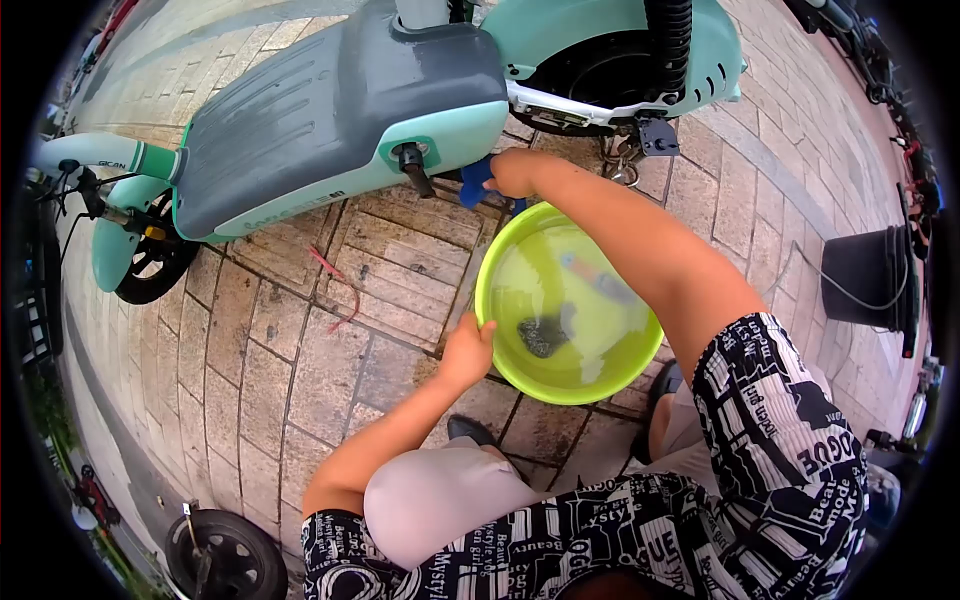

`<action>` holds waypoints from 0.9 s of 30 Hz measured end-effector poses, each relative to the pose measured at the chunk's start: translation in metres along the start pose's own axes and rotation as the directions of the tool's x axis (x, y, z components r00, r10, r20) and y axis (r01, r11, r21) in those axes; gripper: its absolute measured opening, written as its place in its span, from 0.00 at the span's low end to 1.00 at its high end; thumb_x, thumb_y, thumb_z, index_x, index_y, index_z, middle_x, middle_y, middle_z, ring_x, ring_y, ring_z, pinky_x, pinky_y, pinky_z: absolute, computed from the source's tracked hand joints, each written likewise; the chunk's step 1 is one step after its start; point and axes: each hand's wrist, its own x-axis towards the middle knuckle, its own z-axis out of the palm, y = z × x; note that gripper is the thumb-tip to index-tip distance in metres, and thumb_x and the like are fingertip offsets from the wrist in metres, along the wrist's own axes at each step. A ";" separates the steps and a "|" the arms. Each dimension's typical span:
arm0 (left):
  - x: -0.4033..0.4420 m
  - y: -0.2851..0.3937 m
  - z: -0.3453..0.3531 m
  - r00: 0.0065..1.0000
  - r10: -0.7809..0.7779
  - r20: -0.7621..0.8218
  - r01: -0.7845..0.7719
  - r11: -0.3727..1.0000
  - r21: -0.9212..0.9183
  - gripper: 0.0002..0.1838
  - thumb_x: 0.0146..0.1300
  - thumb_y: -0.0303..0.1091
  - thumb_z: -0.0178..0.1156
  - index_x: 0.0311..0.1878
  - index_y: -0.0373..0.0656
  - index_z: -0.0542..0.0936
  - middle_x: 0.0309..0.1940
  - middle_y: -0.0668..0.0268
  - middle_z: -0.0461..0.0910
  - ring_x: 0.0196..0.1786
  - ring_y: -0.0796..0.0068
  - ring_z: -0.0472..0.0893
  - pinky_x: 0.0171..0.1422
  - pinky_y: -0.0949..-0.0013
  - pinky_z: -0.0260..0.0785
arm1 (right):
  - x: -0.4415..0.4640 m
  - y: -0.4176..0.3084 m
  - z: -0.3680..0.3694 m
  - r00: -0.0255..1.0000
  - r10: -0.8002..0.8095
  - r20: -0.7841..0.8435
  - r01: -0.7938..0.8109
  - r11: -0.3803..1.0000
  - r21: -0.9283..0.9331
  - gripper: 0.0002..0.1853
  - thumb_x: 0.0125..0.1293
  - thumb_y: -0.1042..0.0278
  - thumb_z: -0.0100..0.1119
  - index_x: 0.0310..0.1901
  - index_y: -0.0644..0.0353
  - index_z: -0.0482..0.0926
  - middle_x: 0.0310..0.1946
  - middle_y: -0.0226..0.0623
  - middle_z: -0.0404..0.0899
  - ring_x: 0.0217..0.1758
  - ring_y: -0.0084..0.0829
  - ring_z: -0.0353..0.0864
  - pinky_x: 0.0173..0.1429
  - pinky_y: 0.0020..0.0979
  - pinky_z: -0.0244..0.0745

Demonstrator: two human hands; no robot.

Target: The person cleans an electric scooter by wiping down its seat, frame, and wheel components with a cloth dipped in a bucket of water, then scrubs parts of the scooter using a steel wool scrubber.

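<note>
A lime-green basin [487, 290] of cloudy water stands on the paving in front of me. My left hand [468, 350] is closed on its left rim. Beyond the far rim, my right hand [514, 174] grips a blue cloth [474, 184] close to the lower side of a teal and grey electric scooter [300, 130]. Whether the cloth touches the scooter I cannot tell. In the water lie a dark, rough pad [541, 337] and a blurred, pinkish and blue object [597, 274].
A pedal [656, 138] and a black peg [414, 170] stick out from the scooter. On the bricks lies a red strip [335, 280]. A black bucket [862, 278] stands at the right, and a loose wheel [228, 552] is at the lower left.
</note>
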 end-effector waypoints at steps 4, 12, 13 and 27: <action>0.002 -0.027 0.009 0.991 -0.037 0.132 0.056 0.988 -0.143 0.21 0.71 0.46 0.55 0.40 0.32 0.74 0.31 0.52 0.81 0.27 0.67 0.84 0.32 0.66 0.74 | 0.001 -0.027 0.051 0.999 -0.047 0.004 0.045 0.982 0.182 0.25 0.71 0.47 0.49 0.41 0.64 0.84 0.43 0.51 0.83 0.49 0.52 0.80 0.55 0.48 0.73; -0.003 0.017 -0.105 0.944 -0.292 0.153 0.298 0.954 -0.020 0.23 0.70 0.49 0.55 0.30 0.35 0.77 0.23 0.59 0.79 0.25 0.69 0.81 0.34 0.66 0.71 | -0.024 -0.133 0.064 0.980 -0.180 -0.088 0.200 0.922 0.332 0.18 0.65 0.53 0.57 0.40 0.62 0.84 0.39 0.47 0.84 0.45 0.50 0.83 0.49 0.46 0.77; 0.003 0.021 -0.120 0.962 -0.268 0.060 0.273 0.956 -0.110 0.21 0.70 0.45 0.56 0.29 0.36 0.76 0.21 0.63 0.77 0.22 0.75 0.79 0.32 0.70 0.70 | -0.027 -0.125 0.058 0.980 -0.112 -0.164 0.170 0.901 0.399 0.18 0.65 0.53 0.57 0.39 0.62 0.83 0.39 0.48 0.83 0.45 0.50 0.83 0.48 0.47 0.77; 0.231 0.156 -0.267 0.883 0.016 -0.470 -0.132 0.968 -0.214 0.33 0.72 0.55 0.46 0.67 0.37 0.69 0.60 0.59 0.73 0.59 0.71 0.73 0.66 0.70 0.61 | -0.049 -0.029 0.060 0.787 0.369 -0.494 0.101 0.714 0.693 0.13 0.58 0.58 0.64 0.40 0.57 0.79 0.35 0.46 0.82 0.45 0.48 0.80 0.49 0.45 0.74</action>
